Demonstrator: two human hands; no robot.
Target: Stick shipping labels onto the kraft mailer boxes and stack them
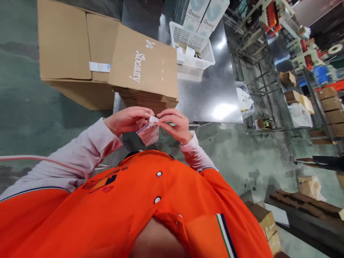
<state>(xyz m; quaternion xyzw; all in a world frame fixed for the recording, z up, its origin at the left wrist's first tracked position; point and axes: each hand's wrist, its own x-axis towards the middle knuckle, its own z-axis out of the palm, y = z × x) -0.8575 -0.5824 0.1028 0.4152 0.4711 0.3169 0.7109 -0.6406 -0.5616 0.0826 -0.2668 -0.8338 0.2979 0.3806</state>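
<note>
My left hand (129, 119) and my right hand (176, 126) meet in front of my body, just off the near edge of the flattened cartons. Between them hangs a small, pale pinkish packet (149, 134) with purple print, too small to read. The fingers of both hands are pinched at its white upper end, the left from one side and the right from the other. Beyond my hands lies a stack of flat brown cartons (150, 64) marked "Sbeauty". Some of my left fingertips are hidden behind the packet.
A large brown box (64, 43) with a white label (99, 67) stands left of the stack. On the metal table (209, 93) are a white plastic basket (192, 44) with small items and white printed boxes (205, 16). Racks and cartons (331, 107) stand at the right.
</note>
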